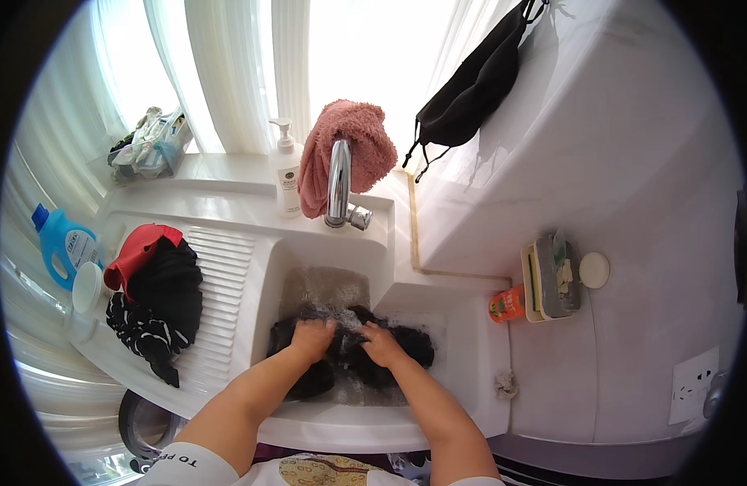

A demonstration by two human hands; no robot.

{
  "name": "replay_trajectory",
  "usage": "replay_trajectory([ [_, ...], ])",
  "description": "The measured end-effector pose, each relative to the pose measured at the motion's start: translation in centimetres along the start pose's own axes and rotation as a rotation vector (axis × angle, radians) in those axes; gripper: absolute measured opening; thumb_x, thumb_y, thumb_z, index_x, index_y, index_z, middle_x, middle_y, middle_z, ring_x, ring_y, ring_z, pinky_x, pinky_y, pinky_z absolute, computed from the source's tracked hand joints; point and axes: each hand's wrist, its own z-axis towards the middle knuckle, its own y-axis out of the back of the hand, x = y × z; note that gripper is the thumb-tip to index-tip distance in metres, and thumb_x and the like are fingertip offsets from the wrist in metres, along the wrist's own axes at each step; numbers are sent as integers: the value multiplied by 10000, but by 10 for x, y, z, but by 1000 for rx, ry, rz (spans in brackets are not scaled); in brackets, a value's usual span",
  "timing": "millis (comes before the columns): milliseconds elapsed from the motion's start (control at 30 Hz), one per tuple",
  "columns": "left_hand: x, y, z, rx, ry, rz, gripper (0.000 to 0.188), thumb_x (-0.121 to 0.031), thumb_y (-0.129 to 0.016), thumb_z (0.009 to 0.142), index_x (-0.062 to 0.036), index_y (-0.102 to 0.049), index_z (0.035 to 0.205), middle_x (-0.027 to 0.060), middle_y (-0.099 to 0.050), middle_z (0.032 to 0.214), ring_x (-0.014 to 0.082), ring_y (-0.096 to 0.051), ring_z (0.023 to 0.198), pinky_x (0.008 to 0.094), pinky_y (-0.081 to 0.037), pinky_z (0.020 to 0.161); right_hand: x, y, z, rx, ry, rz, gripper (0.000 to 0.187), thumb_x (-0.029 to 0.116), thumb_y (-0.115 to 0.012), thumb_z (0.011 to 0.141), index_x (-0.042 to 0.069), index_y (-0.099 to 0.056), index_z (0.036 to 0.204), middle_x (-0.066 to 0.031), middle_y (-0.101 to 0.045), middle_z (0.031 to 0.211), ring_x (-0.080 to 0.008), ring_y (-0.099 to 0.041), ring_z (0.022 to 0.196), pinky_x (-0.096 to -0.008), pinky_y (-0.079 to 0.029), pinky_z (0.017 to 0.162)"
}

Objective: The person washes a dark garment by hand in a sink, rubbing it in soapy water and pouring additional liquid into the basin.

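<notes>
A wet black garment (411,347) lies bunched in the cloudy, foamy water of a white sink (462,381). My left hand (312,340) is closed on the cloth near the middle of the basin. Beside it my right hand (381,345) grips another part of the same dark cloth, a short gap away. Suds gather between the two hands. The fingertips are partly hidden by cloth and water. A chrome faucet (339,182) stands behind the basin, with a pink towel (369,142) draped over it.
Black and red clothes (167,275) lie on the ribbed washboard (223,279) at left. Beyond them stands a blue detergent bottle (65,243). A pump bottle (287,174) is behind the sink. On the right wall are a holder (555,279), an orange packet (507,304) and a black mask (474,89).
</notes>
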Motion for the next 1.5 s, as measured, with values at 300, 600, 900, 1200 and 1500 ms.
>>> replay_trajectory([
  [300,25,128,-50,-461,-68,-769,342,-103,-726,677,-79,-664,1012,138,-654,946,312,-622,897,357,-489,783,63,146,-105,-655,-16,-189,264,24,-542,722,62,-644,962,-186,-638,816,-373,-614,783,-406,-496,701],
  [600,6,300,-76,-948,-239,-1008,379,14,-709,688,-36,-647,1059,122,-663,978,204,-634,903,281,-474,812,204,235,-122,-1339,415,-338,330,-57,-518,666,13,-615,973,-145,-648,851,-324,-632,712,-355,-509,649],
  [900,25,235,-74,-899,-62,-1399,361,36,-694,700,-17,-650,1054,106,-660,982,165,-615,910,269,-469,816,201,202,-105,-1070,363,-356,260,27,-607,686,78,-625,940,-106,-643,759,-297,-619,651,-356,-490,569],
  [1200,17,160,-72,-726,69,-887,436,-14,-719,639,-102,-652,1061,109,-606,881,265,-600,862,327,-476,799,73,67,-65,45,-370,-391,1040,584,-755,586,296,-215,1427,-176,-101,1477,-374,-162,1345,-581,-319,971],
  [1500,-14,71,-64,219,135,-129,980,-586,-716,652,-357,-194,1448,170,-433,1122,332,-473,1022,504,-449,815,68,-20,-20,368,-404,-587,1114,689,-638,628,267,-57,1479,-186,120,1508,-397,90,1385,-712,-59,1003],
])
